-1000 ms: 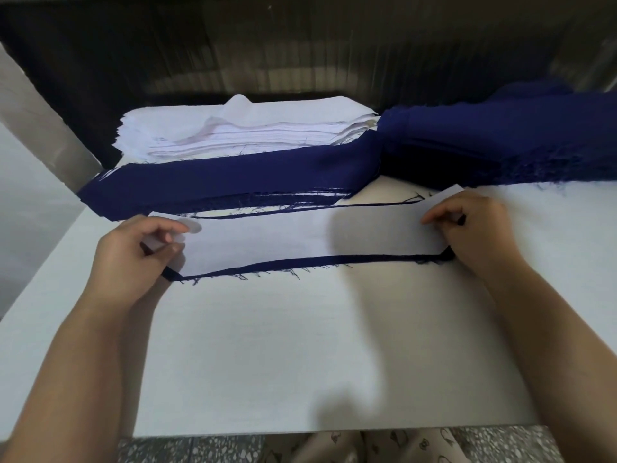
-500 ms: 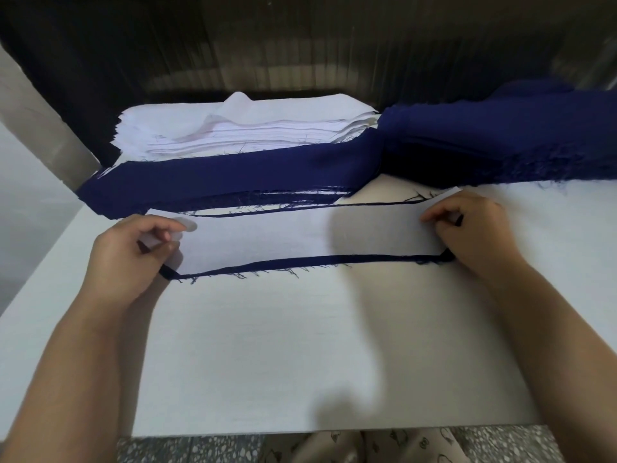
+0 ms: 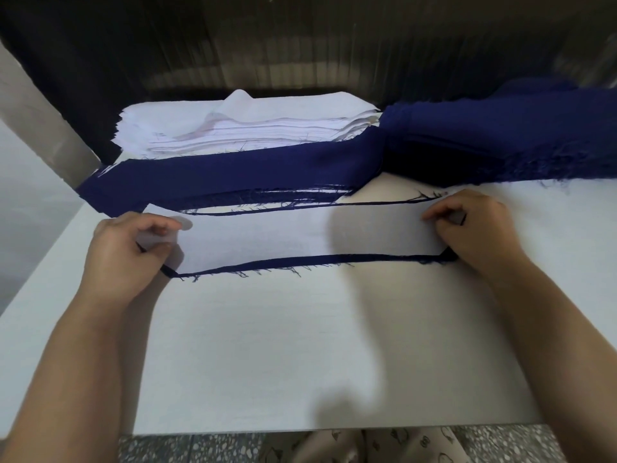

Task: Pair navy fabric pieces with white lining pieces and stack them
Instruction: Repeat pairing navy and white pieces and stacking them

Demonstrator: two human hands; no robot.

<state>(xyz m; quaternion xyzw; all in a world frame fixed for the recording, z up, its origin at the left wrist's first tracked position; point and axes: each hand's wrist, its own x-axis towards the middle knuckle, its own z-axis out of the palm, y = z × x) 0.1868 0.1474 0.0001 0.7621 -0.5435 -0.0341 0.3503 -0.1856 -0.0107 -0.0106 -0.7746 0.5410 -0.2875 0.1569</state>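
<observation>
White table [image 3: 300,362], speckled floor [image 3: 187,449] below its near edge, dark ribbed wall [image 3: 300,45] behind.

Left hand [image 3: 123,259], right hand [image 3: 474,235] apart, palms down; fingers [image 3: 155,222] curled

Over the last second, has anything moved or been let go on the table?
Nothing has visibly changed. The left hand and right hand still pinch the ends of the white lining piece, which lies on the navy fabric piece. The white lining stack and navy fabric pile behind lie as before.
</observation>
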